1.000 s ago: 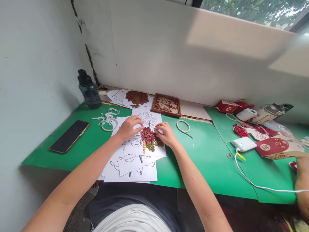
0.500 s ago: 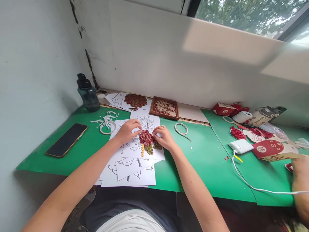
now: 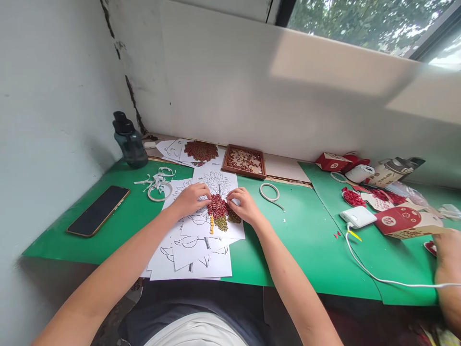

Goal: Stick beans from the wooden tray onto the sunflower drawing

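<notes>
On a sheet of paper (image 3: 234, 233) with a printed flower drawing lies a cluster of red beans (image 3: 217, 206). Green beans (image 3: 221, 222) make a leaf shape below it, next to a short column of yellow kernels (image 3: 212, 224). My left hand (image 3: 194, 198) is at the cluster's upper left edge, fingertips pinched together. At the upper right edge my right hand (image 3: 243, 203) has its thumb and fingers pressed together in the same way. Anything between the fingertips of either hand is too small to make out.
A wooden tray (image 3: 225, 166) of loose beans stands behind the sheets. To the left are a phone (image 3: 99, 210) and a dark bottle (image 3: 130, 143). A coiled cord (image 3: 269, 192) lies right; farther right are a white device (image 3: 357, 217), red boxes (image 3: 396, 220) and another person's arm (image 3: 448, 269).
The left fingers have shifted slightly downward at the bean cluster's edge. The right hand stays nearly in place; the whole view has moved a little.
</notes>
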Available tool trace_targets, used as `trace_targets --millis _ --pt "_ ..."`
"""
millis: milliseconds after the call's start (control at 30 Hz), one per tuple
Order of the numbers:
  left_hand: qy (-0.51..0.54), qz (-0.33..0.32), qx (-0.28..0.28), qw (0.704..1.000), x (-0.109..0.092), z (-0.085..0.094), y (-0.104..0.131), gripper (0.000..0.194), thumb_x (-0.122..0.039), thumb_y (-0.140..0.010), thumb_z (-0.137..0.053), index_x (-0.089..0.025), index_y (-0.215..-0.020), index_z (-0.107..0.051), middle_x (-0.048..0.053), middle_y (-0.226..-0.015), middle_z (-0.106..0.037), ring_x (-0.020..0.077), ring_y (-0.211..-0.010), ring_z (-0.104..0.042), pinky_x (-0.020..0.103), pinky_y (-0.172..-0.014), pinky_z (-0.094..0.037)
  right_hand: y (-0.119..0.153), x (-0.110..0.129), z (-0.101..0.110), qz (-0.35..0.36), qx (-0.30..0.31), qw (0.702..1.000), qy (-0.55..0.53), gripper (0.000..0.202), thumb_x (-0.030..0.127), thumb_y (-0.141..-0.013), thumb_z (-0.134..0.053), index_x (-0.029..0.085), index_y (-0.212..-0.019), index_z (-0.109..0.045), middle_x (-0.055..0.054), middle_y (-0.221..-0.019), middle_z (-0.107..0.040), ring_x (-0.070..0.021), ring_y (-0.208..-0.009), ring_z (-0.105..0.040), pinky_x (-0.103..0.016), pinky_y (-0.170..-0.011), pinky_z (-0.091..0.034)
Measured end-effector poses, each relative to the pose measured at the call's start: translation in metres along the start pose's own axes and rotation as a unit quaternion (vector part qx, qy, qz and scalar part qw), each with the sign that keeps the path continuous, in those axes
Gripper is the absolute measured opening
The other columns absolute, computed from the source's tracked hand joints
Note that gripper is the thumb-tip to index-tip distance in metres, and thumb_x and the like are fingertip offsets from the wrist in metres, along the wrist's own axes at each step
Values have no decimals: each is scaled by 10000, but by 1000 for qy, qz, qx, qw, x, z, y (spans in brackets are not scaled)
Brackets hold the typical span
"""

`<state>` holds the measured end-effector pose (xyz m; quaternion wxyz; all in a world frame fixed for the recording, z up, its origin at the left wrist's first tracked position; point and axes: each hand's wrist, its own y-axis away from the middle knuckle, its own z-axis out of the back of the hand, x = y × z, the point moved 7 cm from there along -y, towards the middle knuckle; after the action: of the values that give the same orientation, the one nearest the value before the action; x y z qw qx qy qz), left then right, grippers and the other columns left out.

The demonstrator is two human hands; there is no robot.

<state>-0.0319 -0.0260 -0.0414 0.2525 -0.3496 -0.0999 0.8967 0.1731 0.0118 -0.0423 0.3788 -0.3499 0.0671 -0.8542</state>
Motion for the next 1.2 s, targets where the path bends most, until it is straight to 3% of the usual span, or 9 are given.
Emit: trace_targets --millis 133,333,433,600,733,900,1033,1200 --pt "-5 10 -25 1000 0 3 0 115 -219 -995 -671 -236 -1103 -709 34 -1114 -734 247 -1089 -673 429 -966 -526 -1 7 11 15 -80 996 41 155 135 -965 -641 248 -894 -720 -72 -1029 -772 -291 -1054 -612 -472 -941 -522" --pt "3 24 -34 999 1 5 1 183 -236 -1033 -612 -240 -1200 -686 47 -1235 -740 258 -1192 -661 469 -1044 -524 0 10 10 9 -93 994 51 190 123 -974 -612 256 -1000 -744 -71 -1088 -774 -304 -1087 -619 -492 -951 -534" --pt "2 4 -14 1000 -2 2 2 189 -253 -1015 -657 -250 -1199 -704 45 -1264 -733 262 -1209 -644 478 -1070 -517 1 11 3 10 -69 996 48 157 258 -1014 -661 268 -1148 -742 -86 -1195 -750 -316 -1164 -599 -519 -1018 -531" --pt "3 -32 33 999 -8 -8 3 186 -295 -993 -719 -274 -1176 -745 46 -1257 -732 272 -1202 -626 487 -1077 -510 2 11 -15 12 15 998 66 336 351 -1017 -691 272 -1344 -688 -120 -1387 -668 -342 -1315 -530 -568 -1127 -499" --pt "-9 -35 48 998 -8 -12 3 155 -307 -999 -726 -277 -1143 -773 44 -1232 -741 270 -1150 -636 492 -1049 -506 2 7 -5 -7 -40 996 73 340 386 -1052 -636 299 -1380 -669 -103 -1406 -666 -336 -1328 -522 -565 -1149 -483" --pt "-11 -26 59 998 -8 -12 2 158 -327 -1040 -668 -274 -1134 -785 50 -1214 -743 266 -1138 -647 492 -1034 -509 3 3 -10 -12 21 992 125 375 404 -1028 -674 259 -1374 -680 -128 -1438 -658 -379 -1365 -505 -610 -1157 -461" --pt "-9 -22 51 998 -11 -9 2 168 -316 -1038 -656 -264 -1126 -789 62 -1235 -740 272 -1150 -650 511 -1054 -507 2 1 -1 -20 -32 992 120 330 367 -1057 -623 261 -1365 -680 -125 -1401 -684 -346 -1305 -566 -574 -1126 -490" --pt "1 -41 57 998 -16 -14 3 199 -291 -995 -702 -278 -1183 -766 64 -1353 -710 288 -1258 -629 521 -1097 -504 2 7 -13 17 15 995 98 334 383 -1035 -668 272 -1349 -690 -133 -1397 -675 -349 -1312 -544 -590 -1130 -496"
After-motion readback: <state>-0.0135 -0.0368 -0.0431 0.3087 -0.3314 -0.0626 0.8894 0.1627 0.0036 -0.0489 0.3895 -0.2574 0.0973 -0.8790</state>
